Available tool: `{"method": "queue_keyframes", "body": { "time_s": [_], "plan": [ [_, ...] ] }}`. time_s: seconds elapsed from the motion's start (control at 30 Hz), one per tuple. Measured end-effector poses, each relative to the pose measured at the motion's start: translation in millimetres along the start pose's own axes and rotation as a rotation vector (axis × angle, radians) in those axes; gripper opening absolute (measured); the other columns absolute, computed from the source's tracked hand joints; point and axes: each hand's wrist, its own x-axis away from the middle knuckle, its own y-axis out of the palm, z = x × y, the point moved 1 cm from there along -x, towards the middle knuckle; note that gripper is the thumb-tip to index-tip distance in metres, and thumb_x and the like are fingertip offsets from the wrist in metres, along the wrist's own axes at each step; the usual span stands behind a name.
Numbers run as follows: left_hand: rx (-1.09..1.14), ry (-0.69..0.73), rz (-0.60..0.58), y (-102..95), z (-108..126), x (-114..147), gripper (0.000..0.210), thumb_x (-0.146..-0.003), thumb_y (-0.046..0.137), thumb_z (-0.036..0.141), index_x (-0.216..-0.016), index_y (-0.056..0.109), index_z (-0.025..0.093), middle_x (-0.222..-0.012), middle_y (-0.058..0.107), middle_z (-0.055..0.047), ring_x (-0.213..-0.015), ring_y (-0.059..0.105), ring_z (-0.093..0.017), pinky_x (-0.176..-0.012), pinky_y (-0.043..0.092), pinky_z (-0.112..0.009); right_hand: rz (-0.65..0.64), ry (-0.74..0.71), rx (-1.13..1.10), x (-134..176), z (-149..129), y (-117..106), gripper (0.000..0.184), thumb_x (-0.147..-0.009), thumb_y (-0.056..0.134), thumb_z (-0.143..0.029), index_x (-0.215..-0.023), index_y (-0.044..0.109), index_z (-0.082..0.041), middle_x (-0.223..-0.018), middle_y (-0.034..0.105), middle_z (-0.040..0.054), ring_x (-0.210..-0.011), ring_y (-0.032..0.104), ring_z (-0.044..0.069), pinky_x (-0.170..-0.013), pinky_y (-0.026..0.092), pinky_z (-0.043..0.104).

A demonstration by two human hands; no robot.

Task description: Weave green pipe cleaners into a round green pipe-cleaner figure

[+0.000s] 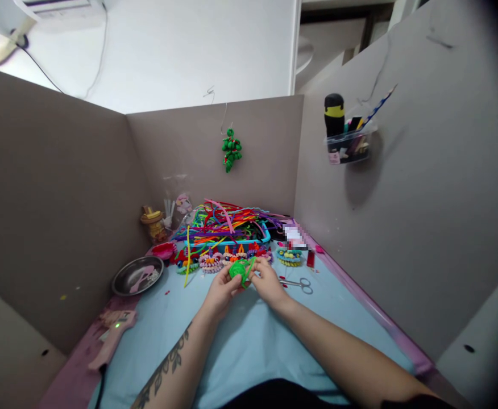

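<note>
Resting above the middle of the blue-covered worktop [167,352], a bright green coil [237,269] of what looks like fuzzy stem is held between the two hands. The left hand [221,289] has its fingers closed round the near-left side of the coil, thumb in front; the right hand [268,284] has its fingers drawn together on a green strand at the other side, though which fingertips press it is too small to tell. If the left grip slackened, the coil could spring loose, and a hard tug from the right might kink the strand or pull the turns out of shape. Just beyond the hands stands a row of fuzzy figures [211,261], near enough for a careless knuckle to tip one. Scissors [303,284] lie just beside the right wrist, where a sideways swing could knock them or meet a point. Farther out, a yellow stem [187,255] leans down toward the cloth from a heaped blue tray [270,234]; catching it might drag others down. Off to the left, past the metal bowl [158,277], lies a pink corded tool [112,341] with a green light showing; if its tip is hot, a wide sweep of the left arm could end in a burn.
</note>
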Motion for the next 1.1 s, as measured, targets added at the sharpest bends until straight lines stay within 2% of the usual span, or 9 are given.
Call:
{"method": "queue_keyframes", "body": {
  "time_s": [0.17, 0.3, 0.37, 0.47, 0.57, 0.73, 0.9, 1.0, 1.1],
  "plan": [
    [0.067, 0.05, 0.098, -4.0, 0, -3, 0.047, -0.062, 0.075, 0.032, -0.103, 0.057, 0.017, -0.093, 0.067, -0.008, -0.077, 0.063, -0.016, -0.067, 0.048, -0.026, -0.033, -0.048, -0.051, 4, -17, -4, 0.025, -0.068, 0.052, -0.013, -0.09, 0.064, -0.02, -0.085, 0.054, 0.003, -0.078, 0.053, 0.016, -0.063, 0.044, 0.026],
    [0.078, 0.061, 0.11, -1.1, 2, -3, 0.041, -0.063, 0.075, 0.03, -0.097, 0.057, 0.016, -0.093, 0.067, -0.007, -0.078, 0.062, -0.016, -0.071, 0.049, -0.028, -0.143, -0.035, -0.132, 13, -22, 3, 0.007, -0.07, 0.057, -0.02, -0.074, 0.062, -0.018, -0.07, 0.058, 0.0001, -0.062, 0.052, 0.013, -0.056, 0.043, 0.024],
    [0.014, 0.067, 0.153, 0.7, 3, -2, 0.041, -0.061, 0.075, 0.03, -0.094, 0.057, 0.015, -0.089, 0.067, -0.006, -0.076, 0.063, -0.016, -0.069, 0.049, -0.027, -0.168, 0.006, -0.203, 13, -21, 3, 0.008, -0.073, 0.057, -0.023, -0.072, 0.062, -0.017, -0.065, 0.06, 0.0001, -0.059, 0.054, 0.013, -0.055, 0.043, 0.024],
    [-0.101, 0.054, 0.176, 2.3, 4, -1, 0.042, -0.058, 0.076, 0.031, -0.093, 0.057, 0.015, -0.087, 0.067, -0.006, -0.071, 0.064, -0.017, -0.064, 0.049, -0.027, -0.106, -0.004, -0.324, 8, -21, -7, 0.011, -0.073, 0.058, -0.027, -0.075, 0.063, -0.017, -0.071, 0.064, 0.0024, -0.066, 0.059, 0.015, -0.062, 0.046, 0.027],
    [-0.107, 0.02, 0.112, 2.0, 3, -1, 0.046, -0.058, 0.076, 0.034, -0.096, 0.057, 0.016, -0.09, 0.067, -0.007, -0.07, 0.066, -0.019, -0.064, 0.049, -0.028, 0.0, 0.016, -0.347, -1, -19, -19, 0.016, -0.075, 0.058, -0.032, -0.076, 0.064, -0.017, -0.073, 0.065, 0.0043, -0.07, 0.06, 0.017, -0.065, 0.047, 0.029],
    [0.033, 0.009, 0.07, -1.4, 3, -1, 0.044, -0.061, 0.076, 0.031, -0.097, 0.058, 0.016, -0.091, 0.067, -0.007, -0.076, 0.064, -0.017, -0.069, 0.048, -0.027, -0.077, 0.0, -0.166, -5, -10, -14, 0.033, -0.068, 0.066, -0.03, -0.099, 0.062, -0.02, -0.094, 0.061, 0.0054, -0.088, 0.057, 0.02, -0.072, 0.046, 0.031],
    [0.077, 0.031, 0.035, -0.6, 2, -2, 0.048, -0.058, 0.078, 0.028, -0.1, 0.058, 0.017, -0.095, 0.066, -0.007, -0.079, 0.063, -0.016, -0.071, 0.048, -0.027, 0.019, -0.035, 0.006, -1, -1, 0, 0.012, -0.062, 0.068, -0.023, -0.073, 0.064, -0.019, -0.098, 0.054, 0.0062, -0.101, 0.051, 0.023, -0.092, 0.037, 0.038],
    [0.034, 0.057, 0.05, 2.7, 0, -2, 0.052, -0.054, 0.08, 0.027, -0.1, 0.057, 0.017, -0.097, 0.066, -0.008, -0.081, 0.063, -0.019, -0.071, 0.05, -0.029, 0.03, -0.007, -0.056, -1, 1, 2, 0.006, -0.066, 0.064, -0.023, -0.067, 0.061, -0.019, -0.099, 0.053, 0.0059, -0.101, 0.051, 0.022, -0.091, 0.038, 0.036],
    [0.006, 0.076, 0.032, 6.7, 0, -2, 0.055, -0.052, 0.08, 0.027, -0.1, 0.055, 0.017, -0.097, 0.066, -0.009, -0.081, 0.064, -0.02, -0.074, 0.05, -0.033, 0.005, 0.082, -0.158, 0, 3, 3, 0.012, -0.069, 0.06, -0.024, -0.059, 0.057, -0.018, -0.106, 0.052, 0.0074, -0.1, 0.053, 0.022, -0.083, 0.042, 0.033]
  ]
}}
